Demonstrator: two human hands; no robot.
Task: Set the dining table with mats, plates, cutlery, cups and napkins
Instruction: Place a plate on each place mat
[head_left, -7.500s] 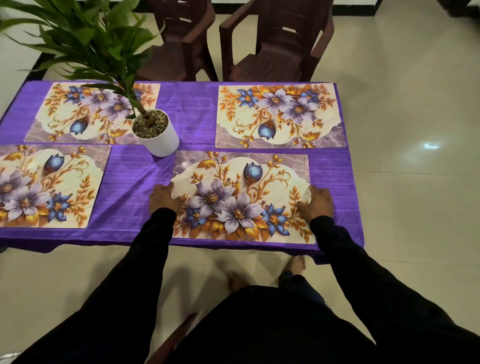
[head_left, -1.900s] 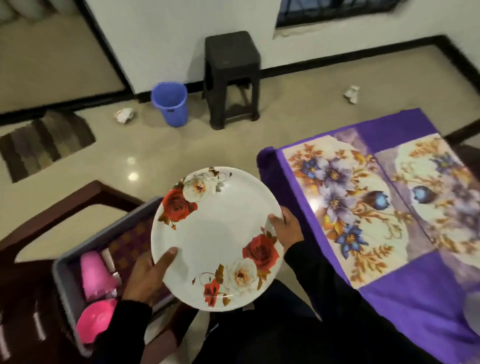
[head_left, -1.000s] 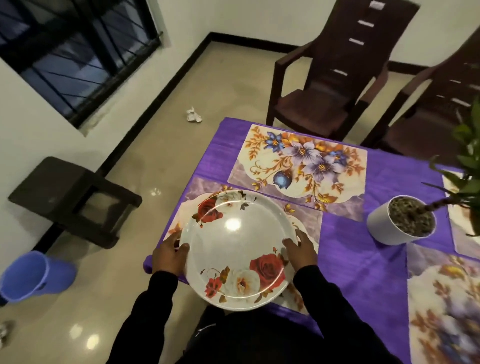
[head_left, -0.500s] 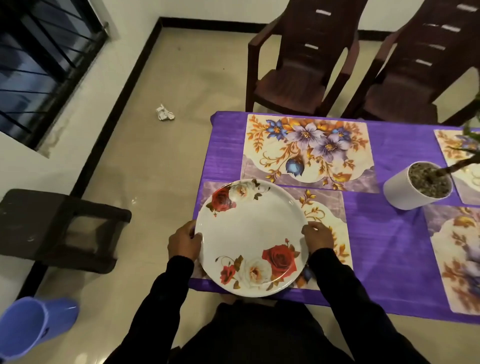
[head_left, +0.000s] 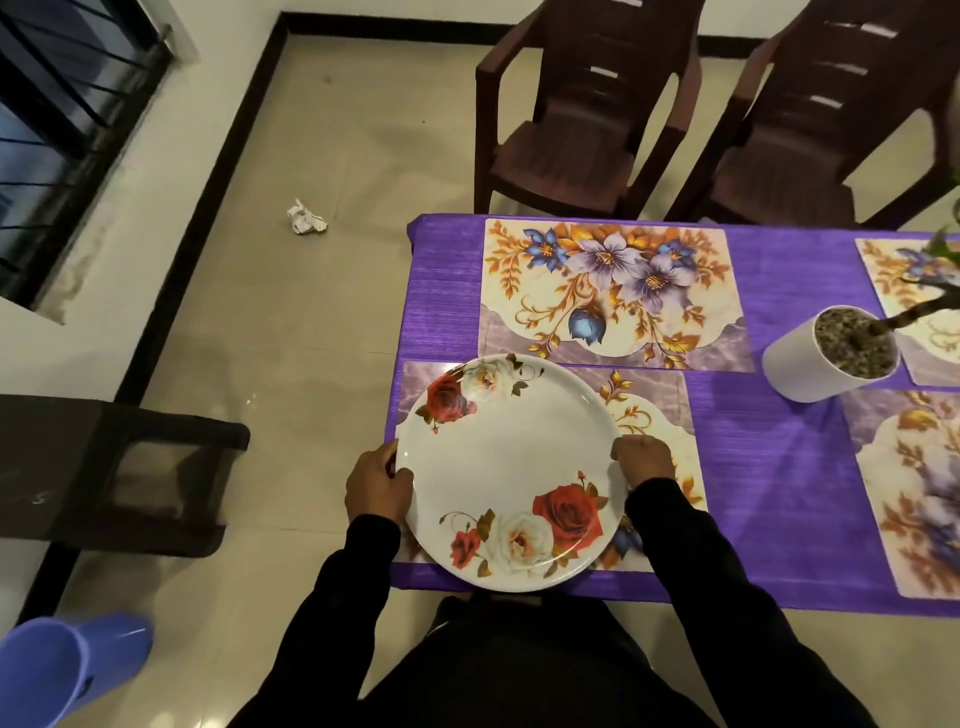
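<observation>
rose-print plate (head_left: 511, 470) sits over the near-left floral mat (head_left: 657, 415), held at both sides: left hand (head_left: 378, 483) grips the left rim with thumb curled over the edge, right hand (head_left: 644, 460) has fingers curled on the right rim. Two-sided hold looks like it's for squaring the plate on the mat. Can't tell if the plate is fully down or just above the mat; its near edge overhangs the mat's front edge and reaches about to the edge of the worktop (head_left: 779, 467), so it's off-centre, too far toward the person and to the left

purple cloth covers the worktop. Far-left mat (head_left: 610, 291) is bare, placed in front of the left chair (head_left: 576, 109) so it lines up with a seat. Parts of two more mats at right, both bare as far as visible. White plant pot (head_left: 828, 356) stands between mats, touching none of the left pair

judgement: first plate going down, mats done, remaining plates, cutlery, cups, napkins not placed. Next move likely a nudge away from the edge, then release; risk is the overhang tipping the plate off
</observation>
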